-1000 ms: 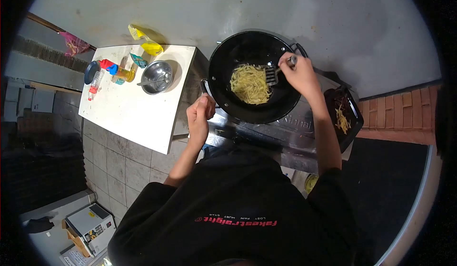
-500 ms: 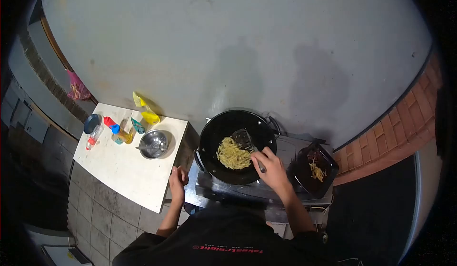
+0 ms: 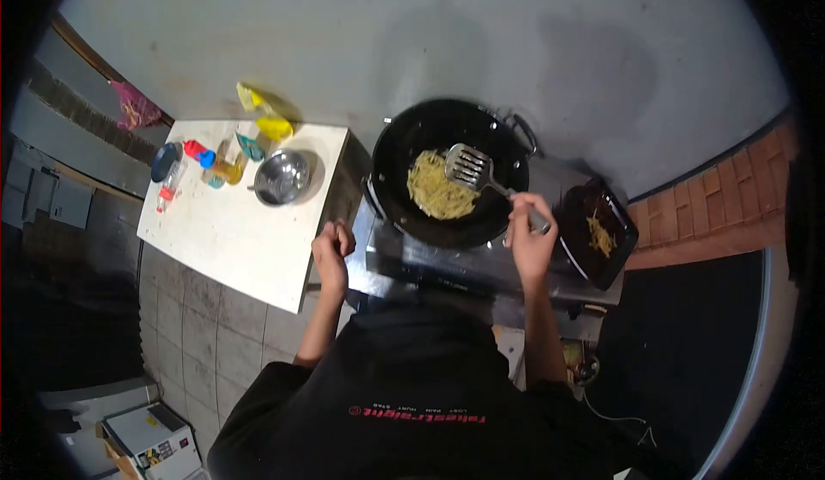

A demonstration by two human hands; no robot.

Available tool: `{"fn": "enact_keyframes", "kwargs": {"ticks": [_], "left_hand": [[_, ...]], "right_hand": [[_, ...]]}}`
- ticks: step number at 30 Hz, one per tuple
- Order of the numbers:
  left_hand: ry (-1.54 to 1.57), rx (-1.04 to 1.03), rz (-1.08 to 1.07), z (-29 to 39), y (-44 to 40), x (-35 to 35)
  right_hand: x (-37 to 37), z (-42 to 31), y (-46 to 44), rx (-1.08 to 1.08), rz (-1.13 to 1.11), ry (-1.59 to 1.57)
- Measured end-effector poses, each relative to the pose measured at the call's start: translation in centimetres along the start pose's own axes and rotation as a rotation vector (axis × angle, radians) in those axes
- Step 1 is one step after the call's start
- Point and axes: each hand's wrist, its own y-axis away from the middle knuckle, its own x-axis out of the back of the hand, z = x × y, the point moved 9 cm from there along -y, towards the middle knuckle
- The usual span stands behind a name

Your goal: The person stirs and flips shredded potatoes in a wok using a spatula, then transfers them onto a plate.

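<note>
My right hand (image 3: 531, 238) is closed round the handle of a slotted spatula (image 3: 469, 167). The spatula's metal head hangs over the right edge of a heap of pale yellow strips (image 3: 436, 195) inside a black wok (image 3: 507, 158); whether it touches them I cannot tell. The wok, with a loop handle on each side, rests on a steel stove (image 3: 404, 261). My left hand (image 3: 333, 252) is held with curled fingers between the white table and the stove, with nothing visible in it.
On the white table (image 3: 232, 248) stand a steel bowl (image 3: 282, 177) with a utensil in it, a blue-capped bottle (image 3: 222, 168), a red-capped bottle (image 3: 193, 148) and a yellow packet (image 3: 273, 126). Right of the wok is a black dish (image 3: 623, 222) holding some yellow strips (image 3: 600, 238). A wall rises behind.
The spatula head has come up and tilted, its slots now showing plainly above the strips. My right hand has turned on the handle. The whole scene sits higher in view.
</note>
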Motion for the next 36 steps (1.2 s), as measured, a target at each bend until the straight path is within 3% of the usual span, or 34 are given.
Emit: {"fn": "enact_keyframes", "kwargs": {"ticks": [9,20,24,27,36], "left_hand": [[-0.044,-0.003,-0.029,-0.4,1.6,0.6],[-0.055,-0.019,-0.036,-0.6,3.0,0.1],[-0.052,0.016,-0.008,-1.3,3.8,0.3],[-0.044,-0.017,0.033,-0.8,4.3,0.8],[-0.081,0.023,0.080,-0.3,5.5,2.2]], "right_hand": [[-1.4,4.2,1.2,-0.074,-0.008,-0.096],[-3.4,4.2,0.5,-0.092,-0.095,0.296],[-3.6,4.0,-0.4,-0.154,-0.126,0.278],[-4.0,3.5,-1.2,-0.004,-0.147,0.391],[-5.3,2.0,-1.8,0.077,-0.211,0.449]]}}
